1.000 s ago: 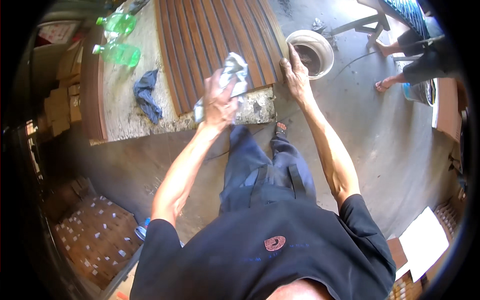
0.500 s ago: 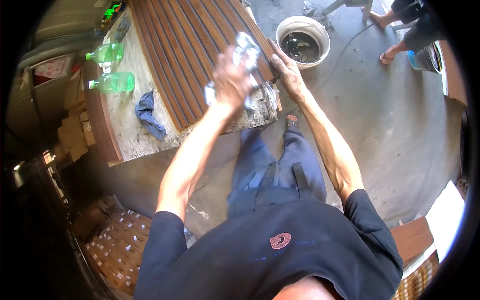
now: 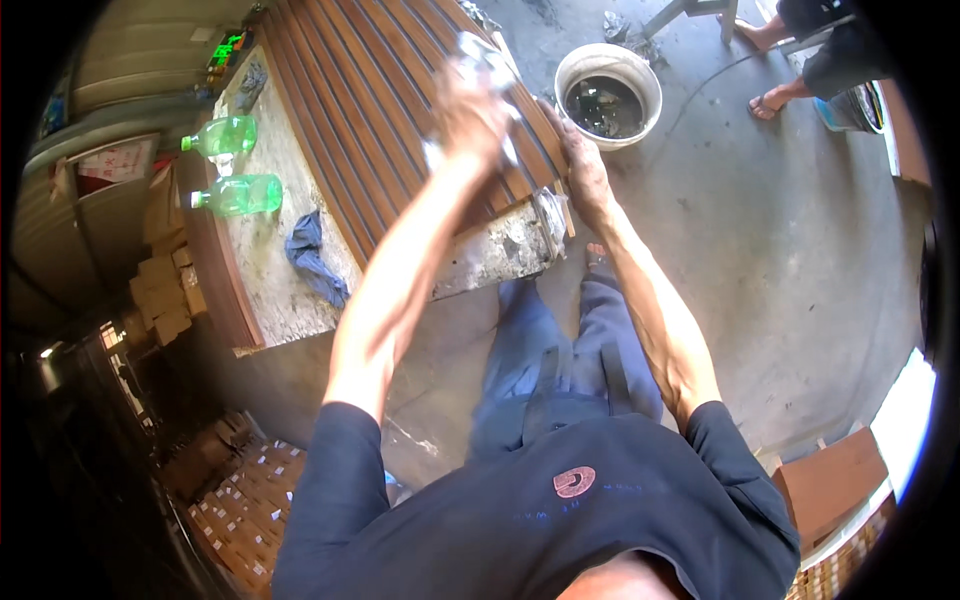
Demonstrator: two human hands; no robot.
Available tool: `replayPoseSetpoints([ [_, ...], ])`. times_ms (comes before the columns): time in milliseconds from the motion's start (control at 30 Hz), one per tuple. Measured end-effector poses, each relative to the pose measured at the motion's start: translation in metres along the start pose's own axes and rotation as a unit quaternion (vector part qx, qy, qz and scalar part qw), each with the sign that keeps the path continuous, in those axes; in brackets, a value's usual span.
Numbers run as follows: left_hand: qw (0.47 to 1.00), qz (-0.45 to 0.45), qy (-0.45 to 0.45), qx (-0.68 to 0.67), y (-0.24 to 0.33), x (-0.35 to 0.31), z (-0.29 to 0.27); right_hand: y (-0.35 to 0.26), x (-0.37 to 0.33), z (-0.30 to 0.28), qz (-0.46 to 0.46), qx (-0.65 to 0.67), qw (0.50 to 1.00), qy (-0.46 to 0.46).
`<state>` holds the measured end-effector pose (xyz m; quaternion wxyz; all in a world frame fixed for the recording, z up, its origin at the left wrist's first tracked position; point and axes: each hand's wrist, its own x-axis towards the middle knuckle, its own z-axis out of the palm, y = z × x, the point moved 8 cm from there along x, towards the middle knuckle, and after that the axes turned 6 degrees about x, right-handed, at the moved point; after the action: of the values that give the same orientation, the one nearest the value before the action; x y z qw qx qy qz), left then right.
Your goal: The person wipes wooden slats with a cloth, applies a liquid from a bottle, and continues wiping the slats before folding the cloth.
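Note:
A brown slatted panel (image 3: 345,110) with dark grooves lies on a worn, pale-topped bench. My left hand (image 3: 470,125), smeared by motion, is closed on a crumpled white-and-grey cloth (image 3: 487,62) and presses it against the slats near the panel's right side. My right hand (image 3: 586,168) grips the panel's right edge close to its near corner; some of those fingers are hidden beside the edge.
Two green bottles (image 3: 236,195) and a crumpled blue cloth (image 3: 316,262) lie on the bench (image 3: 285,300), left of the panel. On the floor at the right stands a white bucket (image 3: 650,105) with dark liquid. Another person's foot (image 3: 768,102) shows farther right.
My left hand has moved with the cloth farther away along the slats. My right hand keeps its place on the panel's edge. The whole view has shifted slightly.

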<state>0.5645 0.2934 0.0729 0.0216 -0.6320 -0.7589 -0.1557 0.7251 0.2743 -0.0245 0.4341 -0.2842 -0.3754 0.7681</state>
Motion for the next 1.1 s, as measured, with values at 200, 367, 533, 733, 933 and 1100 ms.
replayPoseSetpoints([
  [200,0.988,0.153,-0.012,-0.006,0.043,-0.090,0.007,0.021,-0.009,-0.010,0.077,0.154,0.983,0.065],
  [367,0.996,-0.023,-0.020,-0.087,-0.011,-0.056,0.000,0.033,0.018,0.014,0.081,0.224,0.970,0.040],
  [533,0.975,0.093,-0.136,-0.152,0.011,-0.216,-0.040,0.038,0.011,0.004,0.097,0.185,0.974,0.086],
  [733,0.968,-0.227,0.110,-0.003,-0.204,-0.291,-0.155,0.029,-0.087,-0.007,0.122,-0.192,0.970,0.091],
  [933,0.972,-0.181,0.148,-0.015,-0.237,-0.235,-0.129,0.014,-0.065,0.043,-0.064,-0.251,0.956,0.140],
  [1100,0.992,-0.068,0.085,-0.057,-0.140,-0.193,-0.065,0.028,-0.062,0.050,0.016,-0.237,0.968,0.086],
])
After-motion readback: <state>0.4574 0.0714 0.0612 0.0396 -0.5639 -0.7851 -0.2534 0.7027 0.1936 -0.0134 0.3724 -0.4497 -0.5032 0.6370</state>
